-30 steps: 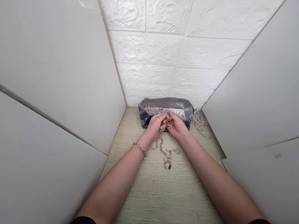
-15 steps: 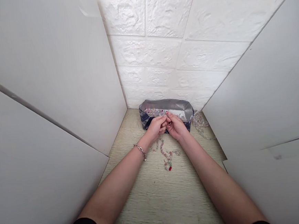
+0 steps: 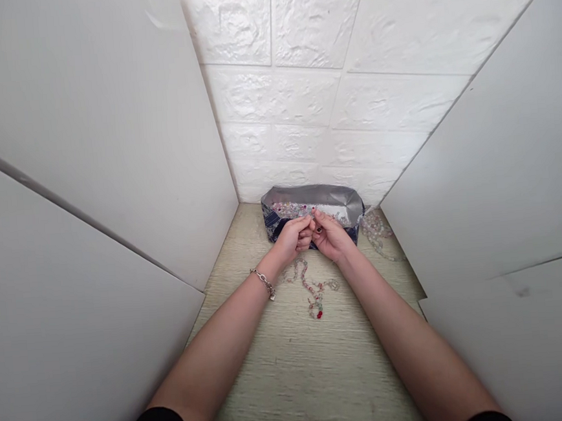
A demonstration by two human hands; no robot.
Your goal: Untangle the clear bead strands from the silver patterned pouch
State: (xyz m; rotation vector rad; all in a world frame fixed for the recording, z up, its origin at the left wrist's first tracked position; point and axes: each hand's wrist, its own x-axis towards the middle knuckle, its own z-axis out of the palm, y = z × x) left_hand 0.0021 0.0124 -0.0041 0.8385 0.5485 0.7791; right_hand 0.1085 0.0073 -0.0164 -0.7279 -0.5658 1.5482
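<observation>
Beads (image 3: 285, 208) lie loose in the pouch (image 3: 309, 193) just beyond left hand (image 3: 293, 237) and right hand (image 3: 331, 236), seemingly left to string; fingertips meet, pinched, on what I can't tell; nearer than both, one strand (image 3: 313, 292)'s already strung.

Inscriptions: none legible. Open-topped dark blue pouch (image 3: 272, 220), silver-lined, near picture centre: pale printed marks on outer wall, toward its 8 o'clock end; too small to tell lettering from pattern. White right-hand panel (image 3: 505, 219), toward 4 o'clock: one grey smudge (image 3: 523, 292), blurred, not readable as a sign.
</observation>
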